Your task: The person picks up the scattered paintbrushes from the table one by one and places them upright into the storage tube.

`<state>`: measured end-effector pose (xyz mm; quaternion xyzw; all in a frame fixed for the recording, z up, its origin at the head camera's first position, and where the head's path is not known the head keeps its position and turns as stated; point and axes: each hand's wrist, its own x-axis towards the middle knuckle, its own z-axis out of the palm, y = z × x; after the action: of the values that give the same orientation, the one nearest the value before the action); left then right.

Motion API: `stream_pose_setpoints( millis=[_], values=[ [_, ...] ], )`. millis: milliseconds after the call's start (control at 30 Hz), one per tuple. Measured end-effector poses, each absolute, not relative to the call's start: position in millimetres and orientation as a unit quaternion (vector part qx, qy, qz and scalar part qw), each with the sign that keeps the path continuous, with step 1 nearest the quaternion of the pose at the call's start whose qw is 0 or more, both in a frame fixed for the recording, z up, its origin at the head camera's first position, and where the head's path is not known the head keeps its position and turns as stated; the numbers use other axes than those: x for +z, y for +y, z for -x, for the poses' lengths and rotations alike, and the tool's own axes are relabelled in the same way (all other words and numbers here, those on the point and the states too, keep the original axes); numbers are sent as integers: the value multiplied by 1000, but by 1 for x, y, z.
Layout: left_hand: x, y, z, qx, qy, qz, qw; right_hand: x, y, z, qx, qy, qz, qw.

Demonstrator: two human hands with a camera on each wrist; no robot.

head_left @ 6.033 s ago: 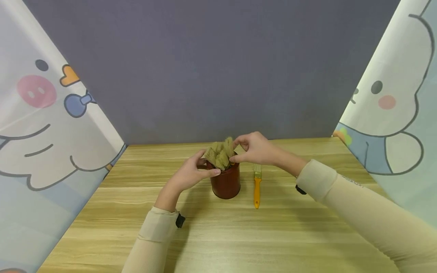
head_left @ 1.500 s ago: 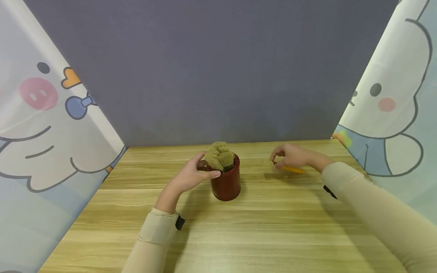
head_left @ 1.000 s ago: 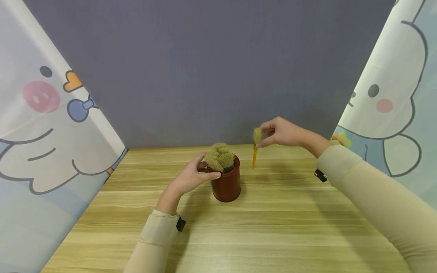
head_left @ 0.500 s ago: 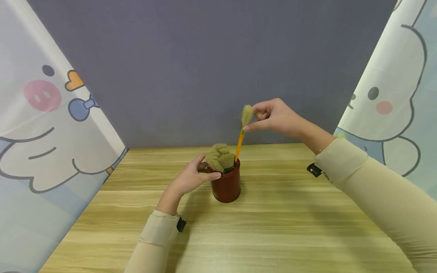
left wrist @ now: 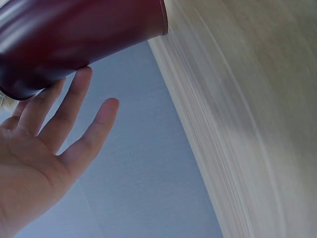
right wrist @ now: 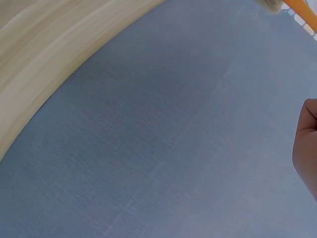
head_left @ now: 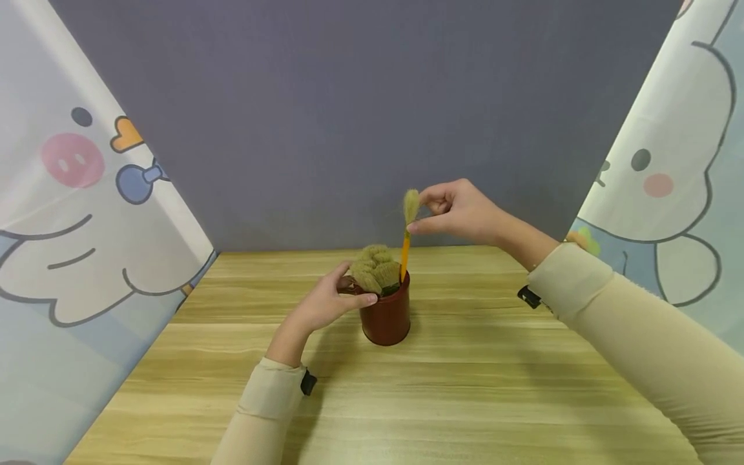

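A dark red cylindrical can stands upright on the wooden table, with several tan bristle heads sticking out of its top. My left hand holds the can at its left rim, thumb across the front and fingers behind. In the left wrist view, fingertips meet the can's side. Up to the right, my right hand pinches a paintbrush just below its bristles. Its bristles point up, and the lower end of its orange handle is hidden inside the can's right side. The right wrist view shows only part of that hand.
The wood-grain table meets a grey back panel just behind the can. White side panels with cartoon figures slope in at left and right.
My right hand let go of the bristle heads, picked the orange paintbrush off the table, raised it bristles up and brought it left, lowering its handle into the can. My left hand stayed on the can.
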<state>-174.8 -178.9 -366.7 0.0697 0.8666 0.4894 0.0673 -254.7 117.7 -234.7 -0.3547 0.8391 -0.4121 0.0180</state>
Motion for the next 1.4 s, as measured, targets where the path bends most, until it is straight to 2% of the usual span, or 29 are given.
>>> stream_pose_setpoints(
  millis=[133, 333, 500, 733, 1000, 1400],
  values=[
    [-365, -179, 175, 483, 870, -67, 70, -234, 119, 258, -426, 832, 356, 2],
    [-364, -180, 175, 479, 873, -58, 73, -244, 116, 261, -414, 822, 391, 10],
    [-364, -181, 174, 482, 871, -57, 76, -254, 110, 259, -390, 825, 408, 32],
    [-364, -181, 174, 486, 869, -67, 70, -271, 98, 259, -350, 851, 383, 85],
    [-365, -179, 175, 489, 866, -77, 67, -288, 92, 256, -326, 857, 383, 115],
    [-365, -180, 176, 488, 867, -77, 67, -311, 90, 265, -307, 851, 413, 109]
  ],
)
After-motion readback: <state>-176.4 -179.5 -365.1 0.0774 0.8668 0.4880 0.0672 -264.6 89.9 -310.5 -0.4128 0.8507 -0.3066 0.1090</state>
